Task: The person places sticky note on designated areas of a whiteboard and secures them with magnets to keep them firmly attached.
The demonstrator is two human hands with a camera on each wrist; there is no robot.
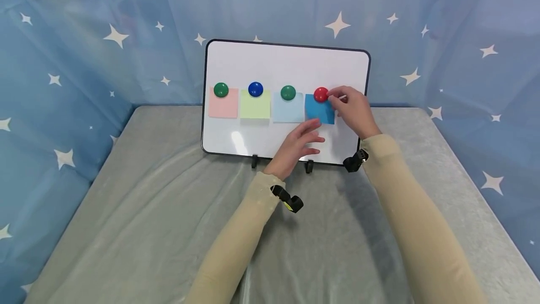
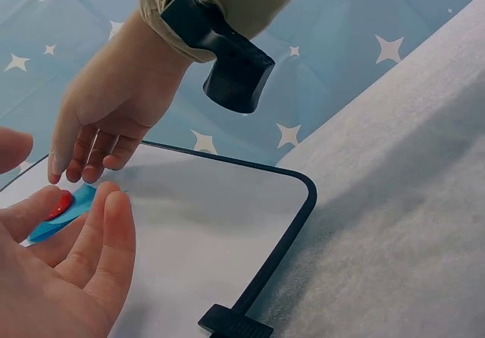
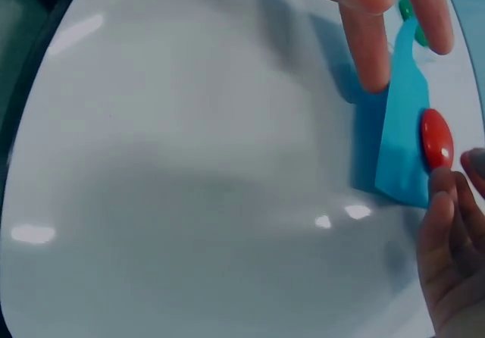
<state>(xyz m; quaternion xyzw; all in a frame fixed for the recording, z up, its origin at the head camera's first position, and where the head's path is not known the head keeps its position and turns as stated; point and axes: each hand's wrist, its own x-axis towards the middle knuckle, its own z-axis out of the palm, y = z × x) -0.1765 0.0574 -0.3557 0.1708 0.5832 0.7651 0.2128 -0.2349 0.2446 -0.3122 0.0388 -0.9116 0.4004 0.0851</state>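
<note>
On an upright whiteboard (image 1: 253, 140), a round red magnet (image 1: 320, 94) lies over the top edge of a dark blue paper note (image 1: 324, 110). My right hand (image 1: 353, 110) is at the magnet's right edge, its fingertips right beside the red dome and the fingers loosely bent. Below the note, my left hand (image 1: 297, 147) has its fingers spread and extended, holding nothing. In the right wrist view the blue note (image 3: 402, 141) bows out from the board under the red magnet (image 3: 436, 139). The left hand's fingers (image 3: 367, 46) reach near the note's other end.
To the left, a green magnet (image 1: 221, 89) sits on a pink note (image 1: 223, 107), a blue magnet (image 1: 255, 89) on a yellow-green note (image 1: 255, 107), and another green magnet (image 1: 288, 92) on a pale blue note (image 1: 288, 110). Black feet (image 1: 309, 167) support the board on a grey cloth (image 1: 168, 201).
</note>
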